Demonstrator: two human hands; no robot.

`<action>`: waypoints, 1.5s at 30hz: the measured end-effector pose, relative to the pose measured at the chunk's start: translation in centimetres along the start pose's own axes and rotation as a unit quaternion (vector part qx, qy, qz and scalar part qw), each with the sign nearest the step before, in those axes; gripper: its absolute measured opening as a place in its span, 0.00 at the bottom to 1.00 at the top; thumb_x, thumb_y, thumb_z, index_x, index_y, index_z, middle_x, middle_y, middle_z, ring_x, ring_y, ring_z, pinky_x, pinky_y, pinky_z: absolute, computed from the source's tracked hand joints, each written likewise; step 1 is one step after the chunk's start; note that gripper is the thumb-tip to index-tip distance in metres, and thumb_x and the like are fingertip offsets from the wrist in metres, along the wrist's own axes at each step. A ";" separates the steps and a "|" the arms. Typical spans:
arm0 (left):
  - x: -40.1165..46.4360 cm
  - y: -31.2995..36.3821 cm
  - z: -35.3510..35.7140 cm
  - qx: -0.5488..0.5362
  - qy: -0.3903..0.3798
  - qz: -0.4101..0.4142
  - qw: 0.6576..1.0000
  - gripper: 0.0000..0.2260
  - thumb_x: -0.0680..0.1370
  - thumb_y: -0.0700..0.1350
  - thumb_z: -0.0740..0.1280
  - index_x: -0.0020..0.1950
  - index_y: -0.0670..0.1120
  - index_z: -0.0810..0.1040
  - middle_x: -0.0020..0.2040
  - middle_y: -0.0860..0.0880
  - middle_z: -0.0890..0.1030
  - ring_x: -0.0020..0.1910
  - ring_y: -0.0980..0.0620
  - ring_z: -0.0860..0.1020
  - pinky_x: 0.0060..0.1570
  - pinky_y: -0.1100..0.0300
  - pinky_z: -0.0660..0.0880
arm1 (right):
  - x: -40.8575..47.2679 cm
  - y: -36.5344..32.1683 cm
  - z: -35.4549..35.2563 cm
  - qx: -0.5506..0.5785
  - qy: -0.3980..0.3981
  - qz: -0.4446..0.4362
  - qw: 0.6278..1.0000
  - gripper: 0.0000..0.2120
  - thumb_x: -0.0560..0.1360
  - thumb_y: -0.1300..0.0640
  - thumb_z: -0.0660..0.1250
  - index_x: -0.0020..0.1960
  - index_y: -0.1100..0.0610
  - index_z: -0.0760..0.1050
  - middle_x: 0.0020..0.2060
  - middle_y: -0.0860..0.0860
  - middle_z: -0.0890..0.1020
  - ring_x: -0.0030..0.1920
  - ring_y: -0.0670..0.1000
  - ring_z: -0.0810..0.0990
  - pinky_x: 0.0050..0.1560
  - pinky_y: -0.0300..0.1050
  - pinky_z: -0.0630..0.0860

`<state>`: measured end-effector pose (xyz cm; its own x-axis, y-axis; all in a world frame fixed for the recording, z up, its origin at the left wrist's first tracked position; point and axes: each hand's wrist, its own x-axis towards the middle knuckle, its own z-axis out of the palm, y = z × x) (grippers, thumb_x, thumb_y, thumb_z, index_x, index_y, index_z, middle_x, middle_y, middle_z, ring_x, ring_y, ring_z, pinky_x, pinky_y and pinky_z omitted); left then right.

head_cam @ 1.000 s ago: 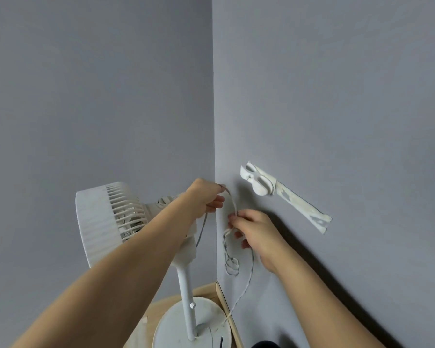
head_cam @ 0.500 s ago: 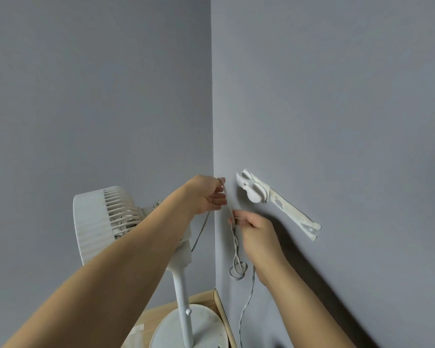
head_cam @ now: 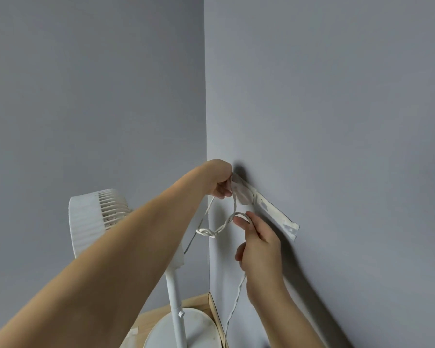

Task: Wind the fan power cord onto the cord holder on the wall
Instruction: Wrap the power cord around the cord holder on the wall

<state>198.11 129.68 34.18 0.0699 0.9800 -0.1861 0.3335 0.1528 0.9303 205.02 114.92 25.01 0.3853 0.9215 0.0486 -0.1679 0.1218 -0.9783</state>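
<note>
Soft, even, fairly bright light fills the corner, with no glare on the grey wall (head_cam: 337,96). A dark shadow sits on it just above the left hand (head_cam: 220,183), and a long one trails under the right forearm. Wide-angle bending slants the arms and edges. The holder (head_cam: 246,197) looks slightly smeared.

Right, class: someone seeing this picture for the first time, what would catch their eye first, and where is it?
Two bare arms reach to the wall corner, where the left hand presses a white cord against the holder on the right wall. The right hand, just below, pinches a twisted loop of that cord. At lower left stands a white fan on a round base.
</note>
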 end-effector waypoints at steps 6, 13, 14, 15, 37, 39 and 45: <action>0.1 0.3 -0.2 0.029 0.045 0.028 0.998 0.14 0.76 0.33 0.52 0.36 0.38 0.74 0.36 0.39 0.79 0.33 0.43 0.77 0.49 0.51 0.79 | -1.6 -0.3 -1.2 -0.017 0.003 -0.011 1.000 0.14 0.81 0.56 0.55 0.58 0.41 0.74 0.52 0.35 0.81 0.23 0.44 0.72 0.32 0.34 0.70; -0.3 0.4 -0.1 0.106 0.064 0.039 0.992 0.08 0.74 0.39 0.60 0.41 0.40 0.78 0.29 0.47 0.81 0.24 0.50 0.79 0.34 0.57 0.80 | -3.7 -0.6 -2.7 -0.026 0.010 -0.047 0.999 0.15 0.82 0.56 0.54 0.61 0.41 0.72 0.49 0.32 0.82 0.25 0.43 0.73 0.38 0.35 0.70; -0.5 0.4 0.0 0.115 0.058 0.042 0.991 0.07 0.75 0.40 0.61 0.41 0.41 0.78 0.31 0.47 0.81 0.25 0.50 0.79 0.34 0.56 0.80 | -4.0 -0.7 -3.0 -0.022 0.015 -0.049 0.998 0.15 0.82 0.56 0.54 0.61 0.41 0.72 0.49 0.33 0.82 0.26 0.43 0.73 0.38 0.35 0.70; -0.9 0.5 0.1 0.123 0.053 0.044 0.990 0.06 0.76 0.41 0.62 0.42 0.41 0.77 0.34 0.46 0.81 0.26 0.50 0.79 0.35 0.55 0.81 | -4.3 -0.7 -3.4 -0.016 0.022 -0.052 0.998 0.14 0.82 0.56 0.54 0.61 0.41 0.72 0.49 0.33 0.82 0.26 0.43 0.73 0.37 0.35 0.71; -4.2 -1.6 0.3 0.165 0.062 0.119 0.977 0.07 0.73 0.44 0.71 0.47 0.41 0.78 0.39 0.44 0.80 0.36 0.48 0.75 0.37 0.57 0.71 | -6.5 1.6 -4.9 -0.033 0.082 -0.017 0.996 0.18 0.80 0.61 0.52 0.54 0.41 0.74 0.42 0.43 0.82 0.31 0.45 0.78 0.41 0.47 0.76; -4.4 -1.6 0.7 0.178 0.059 0.129 0.974 0.06 0.73 0.43 0.72 0.43 0.41 0.79 0.40 0.41 0.82 0.37 0.47 0.78 0.39 0.57 0.74 | -6.0 1.8 -4.8 -0.036 0.075 -0.012 0.996 0.18 0.80 0.63 0.52 0.53 0.44 0.75 0.43 0.43 0.82 0.35 0.47 0.79 0.39 0.44 0.75; -4.8 -0.7 1.1 0.240 0.072 0.161 0.955 0.03 0.71 0.40 0.72 0.42 0.40 0.83 0.33 0.43 0.81 0.30 0.48 0.76 0.35 0.61 0.72 | -3.6 1.4 -3.5 -0.053 -0.001 0.044 0.998 0.13 0.75 0.61 0.57 0.57 0.51 0.73 0.51 0.48 0.80 0.51 0.51 0.78 0.51 0.45 0.73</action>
<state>198.53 124.76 34.06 0.1223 0.9792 0.1620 0.7113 -0.2003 0.6738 206.56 110.54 22.77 0.3709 0.9279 -0.0380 -0.1037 0.0007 -0.9946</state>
